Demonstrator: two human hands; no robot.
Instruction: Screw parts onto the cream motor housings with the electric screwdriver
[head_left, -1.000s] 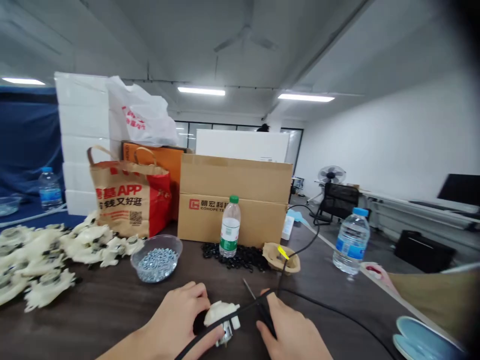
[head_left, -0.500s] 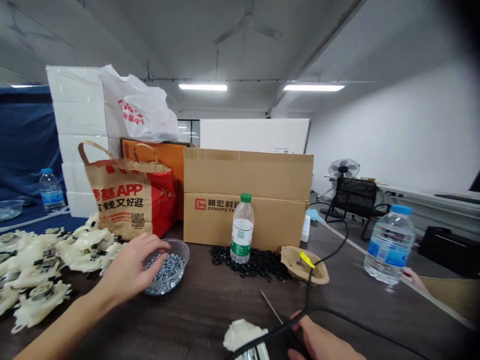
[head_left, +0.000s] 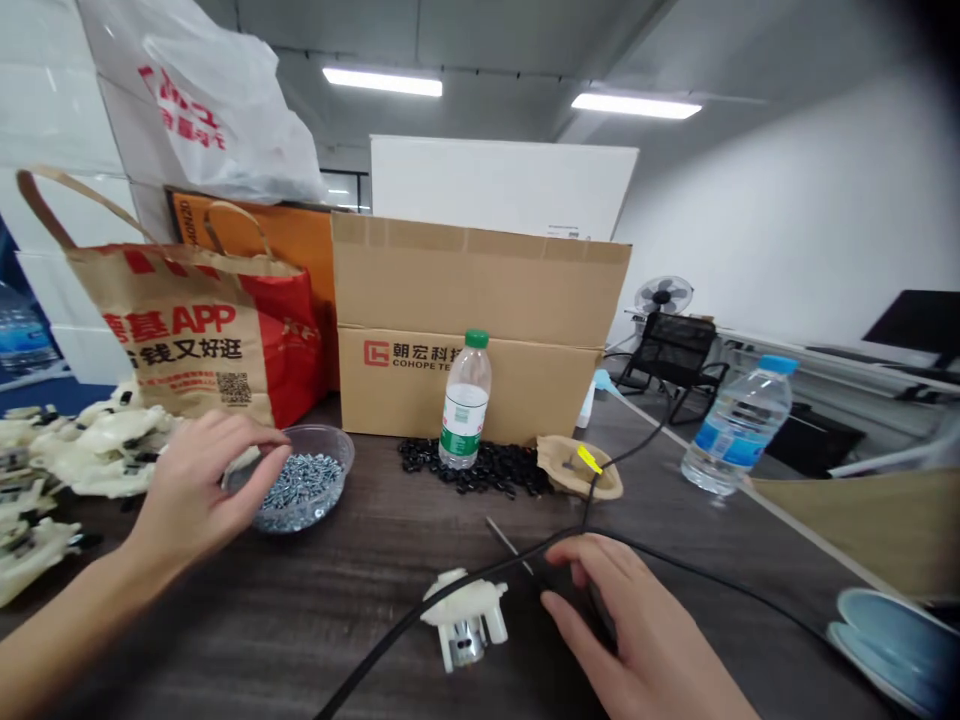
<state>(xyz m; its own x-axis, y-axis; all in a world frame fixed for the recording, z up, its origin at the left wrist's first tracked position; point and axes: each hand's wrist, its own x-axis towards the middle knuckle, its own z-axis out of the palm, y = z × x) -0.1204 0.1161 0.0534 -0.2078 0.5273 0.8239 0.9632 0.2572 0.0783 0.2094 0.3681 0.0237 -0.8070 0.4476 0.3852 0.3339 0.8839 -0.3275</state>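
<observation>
Item one, white plastic part point(head_left: 466, 603): it is sitting untouched on the dark tabletop point(head_left: 360, 610), serving here as the centre of your clock. A metal motor point(head_left: 469, 645) is showing between its legs. The moulding is probably feeling light and stiff, with the motor adding most of the weight; its smooth faces may be turning slippery under dry fingertips, and its thin legs are looking the likeliest to snap. For hold, the broad upper body is offering your best grip, taken from nine and three o'clock, sparing the legs.

Item two, black cable point(head_left: 375, 655): it is running across the part from seven towards two o'clock, and could be snagging a lift.

Item three, screwdriver point(head_left: 511, 547): its slim shaft is pointing up and left at about one o'clock. Your right hand point(head_left: 637, 620), at three, is curling round the dark handle, which should be feeling rigid and easy to steer from there.

Item four, clear bowl point(head_left: 346, 458), at ten: it is containing small metal screws point(head_left: 304, 480), hard, loose and prone to rolling. Your left hand point(head_left: 187, 490) is reaching over its near-left rim, thumb and forefinger tips nearly meeting; whether they are pinching a screw, you cannot tell.
</observation>
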